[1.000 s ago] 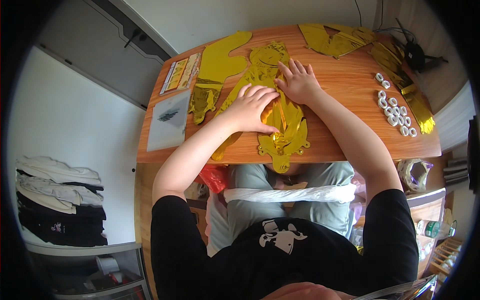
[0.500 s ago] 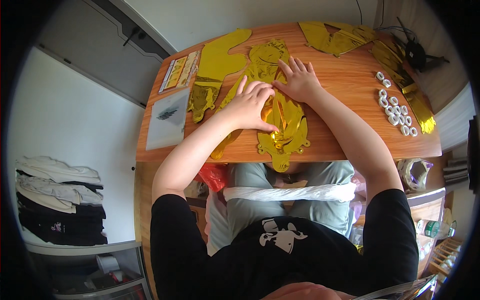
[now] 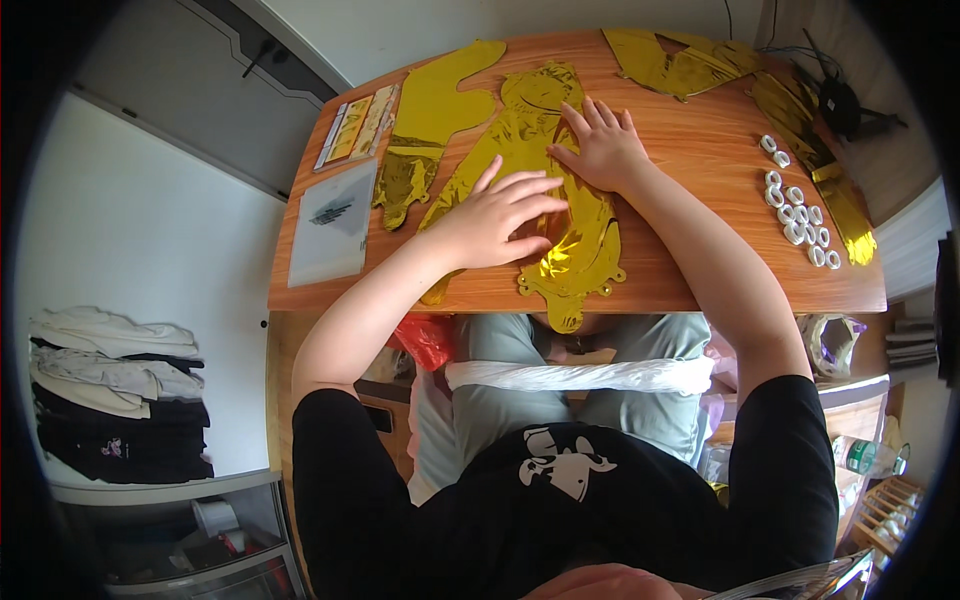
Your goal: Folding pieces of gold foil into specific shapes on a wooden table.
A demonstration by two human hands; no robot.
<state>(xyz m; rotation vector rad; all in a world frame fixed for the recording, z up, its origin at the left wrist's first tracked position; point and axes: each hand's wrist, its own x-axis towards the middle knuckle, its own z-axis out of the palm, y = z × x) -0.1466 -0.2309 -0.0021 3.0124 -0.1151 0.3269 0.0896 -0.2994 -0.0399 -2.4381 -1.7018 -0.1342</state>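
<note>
A crinkled gold foil piece (image 3: pixel 582 240) lies flat in the middle of the wooden surface (image 3: pixel 685 180), its rounded tab poking past the near edge. The left hand (image 3: pixel 487 218) is over its left side, open, thumb apart and fingers spread wider than half a second ago, when they were more curled; that suggests the foil under it is now less pressed, though from above I can't tell whether the fingertips touch it. The right hand (image 3: pixel 605 150) is open too, palm down at the foil's upper right edge, as before, and seems to steady it. Between them the hands cover part of the foil, and glare and creases make it hard to say whether the strip running under the left hand belongs to it or is separate. To the left lie another gold foil shape (image 3: pixel 435 105), a printed packet (image 3: pixel 357 127) and a clear sleeve (image 3: pixel 333 230); to the right, small white rings (image 3: pixel 793 233). At the far right, more gold foil (image 3: pixel 700 75) lies near a dark antennaed device (image 3: pixel 840 105), blurred toward the rim.
</note>
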